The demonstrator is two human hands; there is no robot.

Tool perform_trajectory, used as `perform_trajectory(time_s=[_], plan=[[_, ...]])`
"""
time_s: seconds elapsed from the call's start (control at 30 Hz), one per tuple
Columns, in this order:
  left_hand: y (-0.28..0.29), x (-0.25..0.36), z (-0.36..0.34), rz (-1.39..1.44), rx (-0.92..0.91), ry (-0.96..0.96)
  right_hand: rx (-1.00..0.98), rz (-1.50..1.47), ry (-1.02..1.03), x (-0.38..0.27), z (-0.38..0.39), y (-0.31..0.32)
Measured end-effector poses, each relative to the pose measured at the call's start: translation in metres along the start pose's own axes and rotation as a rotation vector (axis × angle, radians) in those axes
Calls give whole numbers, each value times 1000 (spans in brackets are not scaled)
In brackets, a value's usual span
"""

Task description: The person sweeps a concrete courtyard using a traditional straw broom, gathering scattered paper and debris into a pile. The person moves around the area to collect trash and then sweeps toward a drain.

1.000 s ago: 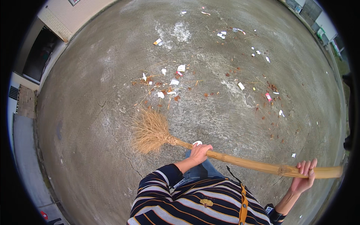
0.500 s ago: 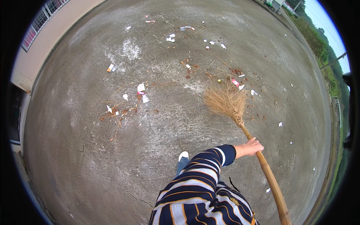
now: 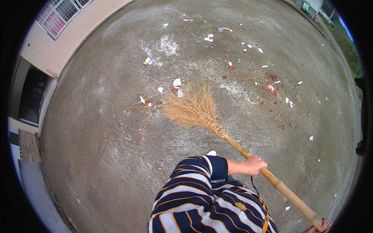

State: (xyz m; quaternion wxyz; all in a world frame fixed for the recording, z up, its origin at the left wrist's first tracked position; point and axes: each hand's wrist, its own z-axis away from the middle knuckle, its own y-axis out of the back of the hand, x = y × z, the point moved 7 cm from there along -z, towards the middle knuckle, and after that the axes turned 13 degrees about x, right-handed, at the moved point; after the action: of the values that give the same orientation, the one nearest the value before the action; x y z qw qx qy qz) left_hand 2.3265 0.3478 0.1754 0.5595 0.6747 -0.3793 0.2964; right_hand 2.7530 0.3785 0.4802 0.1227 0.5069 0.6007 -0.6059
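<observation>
A straw broom (image 3: 194, 106) with a long bamboo handle slants across the concrete. My left hand (image 3: 256, 165) is wrapped round the handle's middle, the striped sleeve reaching across my body. Lower right, at the handle's upper end, my right hand (image 3: 323, 224) grips it, partly cut off by the picture's edge. The spread bristles lie by a small heap of litter: white scraps (image 3: 177, 82), brown bits and loose straws. Some of that heap is hidden behind the bristles. Right of the broom lies a pink wrapper (image 3: 271, 88) among more brown bits.
More paper scraps (image 3: 209, 38) are scattered farther off, with an orange and white packet (image 3: 147, 61) to the left. A tiled wall (image 3: 58, 58) with a barred window and a dark doorway (image 3: 31, 93) borders the left side. Greenery (image 3: 345, 46) shows at the far right.
The broom head has swept left from beside the pink wrapper to the left-hand litter heap. My right hand has come into view at the handle's end. My view has shifted left.
</observation>
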Motion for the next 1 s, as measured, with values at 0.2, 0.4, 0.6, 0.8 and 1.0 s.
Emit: perform_trajectory(time_s=[0.2, 0.4, 0.6, 0.8, 1.0], plan=[[94, -80, 135, -217, 405, 366, -577, -304, -608, 199, 51, -143], [183, -145, 329, -406, 742, 722, -868, -13, -908, 317, 250, -290], [227, -186, 443, -537, 953, 1038, -1269, 24, -1090, 359, 424, -404], [278, -229, 339, -353, 712, 905, -994, 84, -952, 394, 347, -456], [270, -224, 106, -146, 334, 427, -629, 83, -425, 264, 185, -418]])
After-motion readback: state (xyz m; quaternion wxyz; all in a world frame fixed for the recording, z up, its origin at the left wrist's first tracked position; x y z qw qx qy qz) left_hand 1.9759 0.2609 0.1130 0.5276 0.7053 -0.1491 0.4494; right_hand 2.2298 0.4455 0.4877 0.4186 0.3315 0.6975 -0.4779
